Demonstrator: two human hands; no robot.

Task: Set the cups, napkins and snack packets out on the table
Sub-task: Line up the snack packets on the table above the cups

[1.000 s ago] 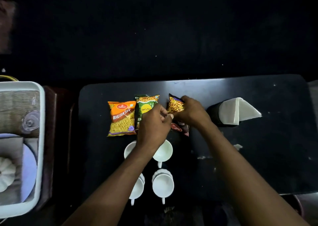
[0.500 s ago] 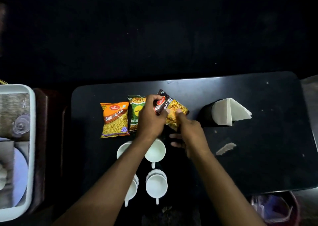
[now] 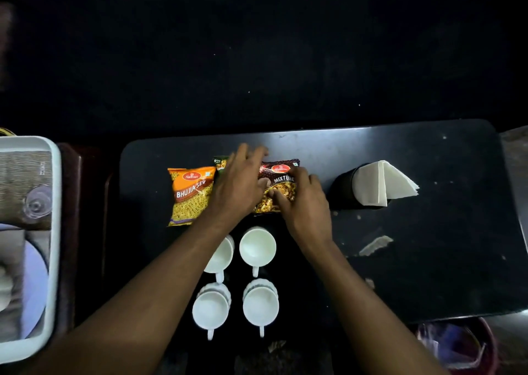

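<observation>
Mixture packet (image 3: 278, 184) pressed flat on table (image 3: 428, 260) by right hand (image 3: 307, 206), fingers (image 3: 278, 200) spread; left hand (image 3: 237, 186) open, fingers extended over green packet (image 3: 220, 163).

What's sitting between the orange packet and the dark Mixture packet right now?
In the head view, a green packet lies between the orange packet and the Mixture packet, mostly hidden under the left hand.

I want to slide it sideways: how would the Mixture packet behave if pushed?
The Mixture packet looks like puffy glossy film lying flat on the table, so it would probably slide easily, buckle rather than stay stiff, and feel light. It seems unlikely to roll.
</observation>
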